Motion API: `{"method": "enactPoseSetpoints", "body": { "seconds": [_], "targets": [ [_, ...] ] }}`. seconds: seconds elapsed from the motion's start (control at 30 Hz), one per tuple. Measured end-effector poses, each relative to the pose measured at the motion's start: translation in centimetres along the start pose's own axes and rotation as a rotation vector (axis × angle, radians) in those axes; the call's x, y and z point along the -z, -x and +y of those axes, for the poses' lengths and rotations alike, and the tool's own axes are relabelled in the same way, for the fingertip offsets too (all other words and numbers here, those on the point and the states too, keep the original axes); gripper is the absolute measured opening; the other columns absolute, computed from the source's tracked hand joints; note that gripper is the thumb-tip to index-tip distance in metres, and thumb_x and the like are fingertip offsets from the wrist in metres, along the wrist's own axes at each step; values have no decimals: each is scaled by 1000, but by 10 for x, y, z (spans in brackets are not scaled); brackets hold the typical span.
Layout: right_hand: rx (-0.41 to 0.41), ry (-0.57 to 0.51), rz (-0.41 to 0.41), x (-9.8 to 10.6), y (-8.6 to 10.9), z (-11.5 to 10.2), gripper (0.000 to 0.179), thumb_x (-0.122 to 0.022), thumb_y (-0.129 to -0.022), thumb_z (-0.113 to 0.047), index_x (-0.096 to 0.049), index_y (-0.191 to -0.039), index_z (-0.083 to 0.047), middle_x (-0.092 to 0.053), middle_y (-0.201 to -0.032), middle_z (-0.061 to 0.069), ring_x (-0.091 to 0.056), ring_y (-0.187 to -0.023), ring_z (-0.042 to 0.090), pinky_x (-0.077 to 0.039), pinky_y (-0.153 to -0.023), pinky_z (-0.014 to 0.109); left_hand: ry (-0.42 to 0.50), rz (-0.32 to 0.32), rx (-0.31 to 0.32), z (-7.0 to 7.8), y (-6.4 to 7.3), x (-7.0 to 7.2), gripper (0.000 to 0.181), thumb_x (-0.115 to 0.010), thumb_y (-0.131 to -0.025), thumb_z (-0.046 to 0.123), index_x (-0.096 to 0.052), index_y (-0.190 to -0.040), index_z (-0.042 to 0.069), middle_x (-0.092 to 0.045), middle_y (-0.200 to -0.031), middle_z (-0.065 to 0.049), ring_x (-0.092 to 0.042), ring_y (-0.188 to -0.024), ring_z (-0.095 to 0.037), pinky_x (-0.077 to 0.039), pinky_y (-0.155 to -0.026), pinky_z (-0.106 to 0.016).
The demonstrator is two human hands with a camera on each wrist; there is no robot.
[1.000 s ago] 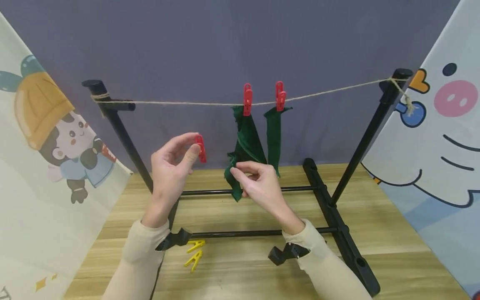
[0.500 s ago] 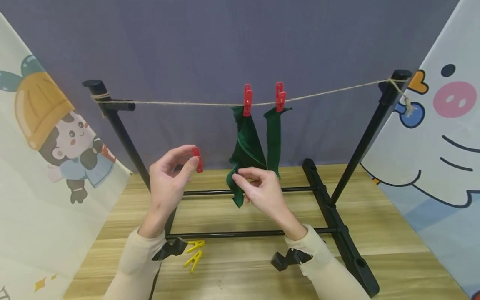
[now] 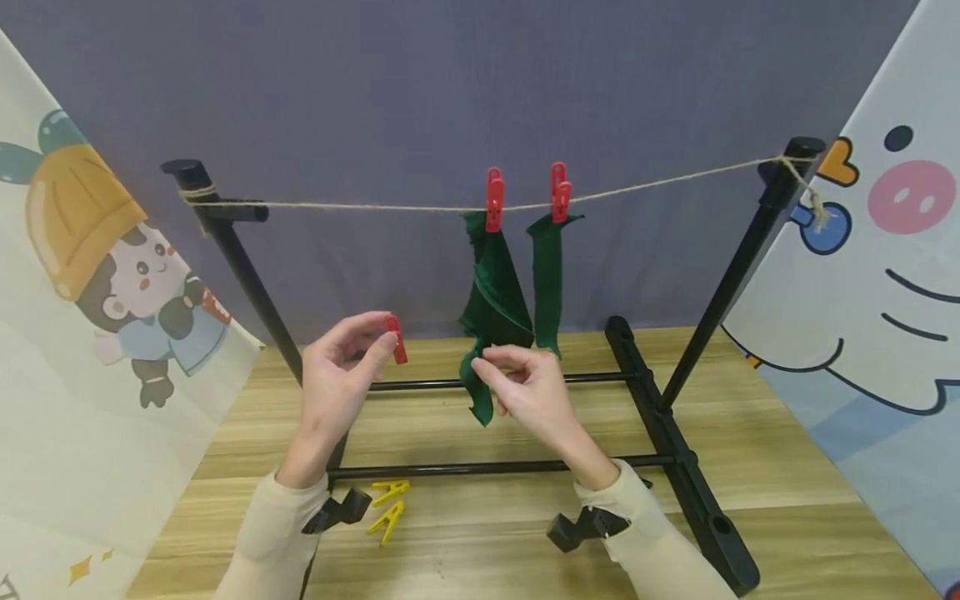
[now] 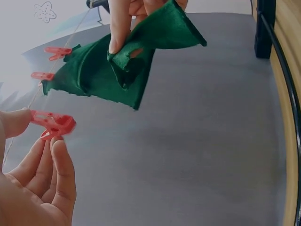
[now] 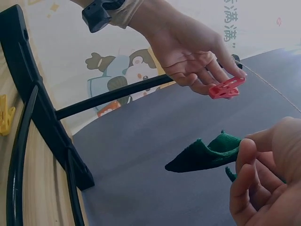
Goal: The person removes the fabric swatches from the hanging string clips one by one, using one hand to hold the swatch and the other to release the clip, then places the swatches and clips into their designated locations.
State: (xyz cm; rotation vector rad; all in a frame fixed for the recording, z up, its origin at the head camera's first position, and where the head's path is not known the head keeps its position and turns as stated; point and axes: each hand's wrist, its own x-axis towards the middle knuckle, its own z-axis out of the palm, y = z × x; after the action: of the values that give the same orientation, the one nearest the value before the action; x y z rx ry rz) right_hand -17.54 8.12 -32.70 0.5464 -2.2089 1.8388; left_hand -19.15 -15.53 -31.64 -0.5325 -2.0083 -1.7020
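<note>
Pegging is judged under way. Green cloth (image 3: 501,283), hung from line (image 3: 360,205), is pinched low by right hand (image 3: 528,387); red peg (image 3: 396,339) is pinched by left hand (image 3: 336,367). Lifting of free edge seems required.

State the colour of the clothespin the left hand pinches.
Red. The clothespin in the left hand shows best in the left wrist view.

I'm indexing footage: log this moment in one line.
left hand: pinches red peg; right hand: pinches green cloth; string: two more pegs attached
</note>
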Motion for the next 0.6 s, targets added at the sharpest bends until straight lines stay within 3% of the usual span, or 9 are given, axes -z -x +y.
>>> {"method": "enactPoseSetpoints", "body": {
  "seconds": [0.43, 0.6],
  "targets": [
    [-29, -16, -11, 3, 7, 14, 19, -67, -90, -9, -70, -105, 2, -71, -85, 14, -54, -45, 38, -49, -44, 35, 10, -81, 82, -23, 17, 5, 26, -65, -93, 16, -65, -116, 4, -66, -105, -10, -67, -83, -20, -55, -54, -32],
    [-33, -10, -9, 4, 10, 19, 17, -67, -90, -8, -70, -103, 3, -71, -83, 15, -53, -42, 26, -48, -43, 35, 31, -89, 166, -34, 29, 7, 28, -65, -93, 17, -63, -117, 2, -66, -107, -14, -69, -85, -24, -56, -57, -37]
  ]
}}
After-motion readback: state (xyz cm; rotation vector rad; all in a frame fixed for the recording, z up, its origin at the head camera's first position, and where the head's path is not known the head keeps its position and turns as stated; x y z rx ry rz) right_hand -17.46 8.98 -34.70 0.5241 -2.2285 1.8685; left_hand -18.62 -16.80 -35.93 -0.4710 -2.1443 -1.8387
